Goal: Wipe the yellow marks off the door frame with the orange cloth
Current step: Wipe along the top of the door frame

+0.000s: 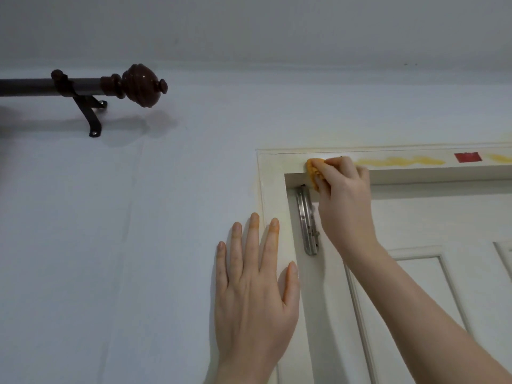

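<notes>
The white door frame [273, 173] runs up the middle and across the upper right. Wavy yellow marks [401, 161] streak its top bar, with more at the far right edge [501, 157]. My right hand [343, 195] is shut on the orange cloth [314, 170], which is pressed against the top bar near the left corner, just left of the marks. My left hand [255, 286] lies flat with fingers apart, on the wall and the frame's left upright, holding nothing.
A red tape patch [467, 157] sits on the top bar between the yellow streaks. A metal door bolt [307, 220] is fixed to the white door [415, 223] below the cloth. A dark curtain rod [83, 85] with a round finial sticks out from the wall at upper left.
</notes>
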The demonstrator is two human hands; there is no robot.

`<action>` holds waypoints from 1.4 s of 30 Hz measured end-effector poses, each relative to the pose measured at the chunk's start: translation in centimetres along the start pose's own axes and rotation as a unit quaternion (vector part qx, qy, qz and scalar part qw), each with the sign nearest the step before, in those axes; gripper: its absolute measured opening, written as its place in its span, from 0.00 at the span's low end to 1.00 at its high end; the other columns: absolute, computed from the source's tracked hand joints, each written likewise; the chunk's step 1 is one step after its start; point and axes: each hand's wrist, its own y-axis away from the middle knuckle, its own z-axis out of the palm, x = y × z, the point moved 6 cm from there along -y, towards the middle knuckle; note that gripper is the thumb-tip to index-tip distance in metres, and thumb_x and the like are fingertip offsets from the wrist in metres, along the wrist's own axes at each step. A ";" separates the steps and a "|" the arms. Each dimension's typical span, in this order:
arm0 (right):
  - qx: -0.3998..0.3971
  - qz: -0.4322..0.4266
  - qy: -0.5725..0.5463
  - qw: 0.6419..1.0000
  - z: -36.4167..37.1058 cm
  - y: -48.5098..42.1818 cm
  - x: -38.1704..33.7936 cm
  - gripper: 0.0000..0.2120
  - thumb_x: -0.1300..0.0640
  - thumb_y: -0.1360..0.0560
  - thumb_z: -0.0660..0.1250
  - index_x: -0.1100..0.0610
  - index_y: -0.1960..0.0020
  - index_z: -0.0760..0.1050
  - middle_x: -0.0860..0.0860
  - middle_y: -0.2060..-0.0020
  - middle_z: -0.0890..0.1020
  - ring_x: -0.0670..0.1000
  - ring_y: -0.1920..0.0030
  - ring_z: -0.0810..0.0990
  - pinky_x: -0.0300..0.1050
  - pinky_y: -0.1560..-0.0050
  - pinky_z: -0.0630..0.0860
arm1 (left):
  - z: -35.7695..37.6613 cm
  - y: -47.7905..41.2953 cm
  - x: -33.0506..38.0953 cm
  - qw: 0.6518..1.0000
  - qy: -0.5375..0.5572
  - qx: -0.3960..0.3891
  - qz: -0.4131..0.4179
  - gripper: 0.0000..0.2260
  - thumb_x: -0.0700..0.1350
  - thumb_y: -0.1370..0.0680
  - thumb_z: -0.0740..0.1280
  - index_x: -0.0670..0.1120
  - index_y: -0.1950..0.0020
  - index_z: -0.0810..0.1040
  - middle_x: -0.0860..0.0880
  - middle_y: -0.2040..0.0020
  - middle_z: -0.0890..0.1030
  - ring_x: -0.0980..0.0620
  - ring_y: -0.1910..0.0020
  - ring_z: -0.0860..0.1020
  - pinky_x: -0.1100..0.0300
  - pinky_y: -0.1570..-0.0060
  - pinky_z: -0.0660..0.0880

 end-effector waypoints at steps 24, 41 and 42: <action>0.016 0.017 -0.011 1.000 -2.8 -2.4 7.6 0.11 0.67 0.18 0.65 0.56 0.44 0.84 0.52 0.47 0.80 0.56 0.51 0.67 0.51 0.49 0.70 | 2.3 -2.3 6.7 0.999 -0.042 -0.016 -0.015 0.34 0.54 0.21 0.64 0.53 0.14 0.65 0.48 0.11 0.56 0.43 0.11 0.55 0.42 0.14 0.54; -0.015 -0.063 -0.026 0.998 -4.4 -2.3 10.8 0.13 0.69 0.20 0.67 0.55 0.42 0.84 0.50 0.46 0.81 0.60 0.51 0.71 0.42 0.48 0.65 | 4.3 -2.0 12.4 0.999 0.018 0.003 -0.044 0.31 0.53 0.19 0.62 0.53 0.15 0.67 0.50 0.11 0.58 0.48 0.11 0.52 0.44 0.13 0.52; -0.015 -0.062 -0.021 0.998 -4.4 -2.8 11.0 0.13 0.69 0.20 0.66 0.55 0.43 0.84 0.50 0.46 0.80 0.59 0.51 0.71 0.43 0.48 0.65 | 4.8 -2.2 12.7 0.998 0.034 -0.001 -0.044 0.31 0.52 0.19 0.63 0.53 0.15 0.67 0.50 0.11 0.58 0.49 0.11 0.51 0.46 0.13 0.51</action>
